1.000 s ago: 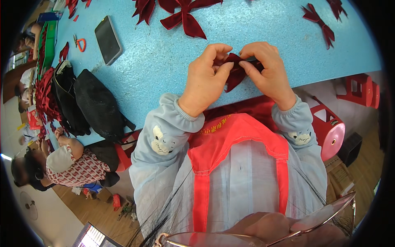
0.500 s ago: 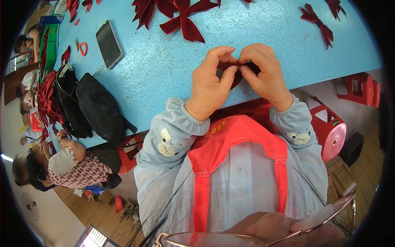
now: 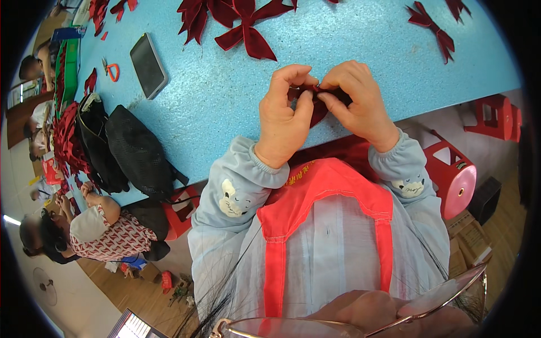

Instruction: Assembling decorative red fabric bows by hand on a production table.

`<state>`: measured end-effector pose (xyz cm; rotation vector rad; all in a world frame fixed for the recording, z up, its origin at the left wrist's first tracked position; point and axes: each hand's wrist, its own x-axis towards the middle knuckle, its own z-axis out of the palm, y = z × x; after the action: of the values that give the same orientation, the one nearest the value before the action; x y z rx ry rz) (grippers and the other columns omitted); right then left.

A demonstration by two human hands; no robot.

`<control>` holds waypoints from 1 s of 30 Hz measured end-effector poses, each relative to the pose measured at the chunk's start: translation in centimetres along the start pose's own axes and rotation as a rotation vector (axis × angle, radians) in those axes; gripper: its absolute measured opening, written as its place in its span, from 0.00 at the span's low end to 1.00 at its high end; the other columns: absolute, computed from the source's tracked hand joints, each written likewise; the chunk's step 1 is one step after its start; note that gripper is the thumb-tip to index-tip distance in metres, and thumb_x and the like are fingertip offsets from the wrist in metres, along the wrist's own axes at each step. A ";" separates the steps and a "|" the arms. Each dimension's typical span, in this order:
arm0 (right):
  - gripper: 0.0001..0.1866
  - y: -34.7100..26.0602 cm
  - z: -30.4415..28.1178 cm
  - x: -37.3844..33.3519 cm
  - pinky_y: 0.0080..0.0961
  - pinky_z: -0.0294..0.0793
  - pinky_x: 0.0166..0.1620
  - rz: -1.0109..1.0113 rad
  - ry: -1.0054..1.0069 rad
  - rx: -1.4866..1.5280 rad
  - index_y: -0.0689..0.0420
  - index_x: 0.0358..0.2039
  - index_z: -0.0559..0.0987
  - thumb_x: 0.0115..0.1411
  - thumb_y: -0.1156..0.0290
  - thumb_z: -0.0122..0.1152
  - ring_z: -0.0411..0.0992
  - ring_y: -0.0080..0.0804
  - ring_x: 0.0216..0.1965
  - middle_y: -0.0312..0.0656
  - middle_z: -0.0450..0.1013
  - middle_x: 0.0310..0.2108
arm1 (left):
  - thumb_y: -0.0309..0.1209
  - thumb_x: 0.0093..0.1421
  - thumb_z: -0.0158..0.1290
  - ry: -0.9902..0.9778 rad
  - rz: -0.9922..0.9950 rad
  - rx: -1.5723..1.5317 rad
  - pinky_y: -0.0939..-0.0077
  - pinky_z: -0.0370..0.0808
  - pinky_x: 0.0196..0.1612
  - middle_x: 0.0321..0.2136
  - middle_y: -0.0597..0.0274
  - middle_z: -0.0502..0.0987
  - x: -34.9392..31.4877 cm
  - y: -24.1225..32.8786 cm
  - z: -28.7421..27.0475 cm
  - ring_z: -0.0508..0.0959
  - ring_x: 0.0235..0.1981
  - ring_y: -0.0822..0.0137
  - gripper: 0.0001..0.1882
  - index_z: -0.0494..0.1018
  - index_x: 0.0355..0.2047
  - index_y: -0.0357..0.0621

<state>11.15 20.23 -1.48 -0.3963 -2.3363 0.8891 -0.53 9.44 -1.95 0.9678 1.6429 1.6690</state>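
Over the near edge of the blue table, a dark red velvet ribbon (image 3: 319, 114) is pinched between my two hands. Thumb and forefinger of my left hand (image 3: 284, 115) close on its left part. My right hand (image 3: 359, 104) grips the ribbon just beside, with the fingertips of both hands almost meeting. Much of the ribbon hides behind the fingers. Ahead of my hands lies a finished-looking velvet bow (image 3: 248, 31), touching other dark red bows (image 3: 198, 17). Another bow (image 3: 433, 31) rests apart at the far right.
A phone (image 3: 149, 66), orange-handled snips (image 3: 112, 71) and two black bags (image 3: 138, 149) lie on the table's left. Beyond them are a ribbon heap (image 3: 69, 138) and a green bin (image 3: 70, 70). A co-worker (image 3: 110, 231) sits at left; red stools (image 3: 451, 177) stand at right.
My fingertips have shifted slightly left, and the fingers of both hands have drawn apart a little at the pinch. More of the gathered ribbon shows between them. The ribbon stays held.
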 end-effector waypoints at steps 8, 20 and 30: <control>0.11 0.2 -0.1 0.0 0.29 0.62 0.40 -0.037 0.039 0.048 0.57 0.28 0.70 0.42 0.82 0.59 0.67 0.36 0.32 0.38 0.69 0.30 | 0.13 0.50 0.47 -0.013 0.213 0.140 0.76 0.73 0.35 0.33 0.56 0.73 -0.3 -0.2 0.1 0.75 0.33 0.65 0.18 0.66 0.42 0.40; 0.12 0.6 -0.7 0.3 0.27 0.63 0.41 0.016 -0.111 0.185 0.58 0.28 0.68 0.43 0.82 0.58 0.66 0.35 0.32 0.39 0.67 0.29 | 0.11 0.50 0.50 -0.061 0.459 0.353 0.79 0.72 0.39 0.37 0.57 0.70 -0.5 -0.8 -0.8 0.73 0.36 0.70 0.20 0.64 0.43 0.38; 0.13 0.2 -0.6 -0.1 0.27 0.63 0.40 0.093 -0.069 0.188 0.57 0.29 0.69 0.42 0.80 0.62 0.66 0.35 0.31 0.39 0.67 0.27 | 0.14 0.52 0.50 -0.186 0.002 0.330 0.80 0.70 0.38 0.33 0.59 0.72 -0.1 0.7 -1.4 0.73 0.34 0.71 0.11 0.70 0.35 0.38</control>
<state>11.61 20.65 -1.28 -0.4043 -2.2868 1.1732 -1.60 8.51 -1.21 1.2411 1.8208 1.2868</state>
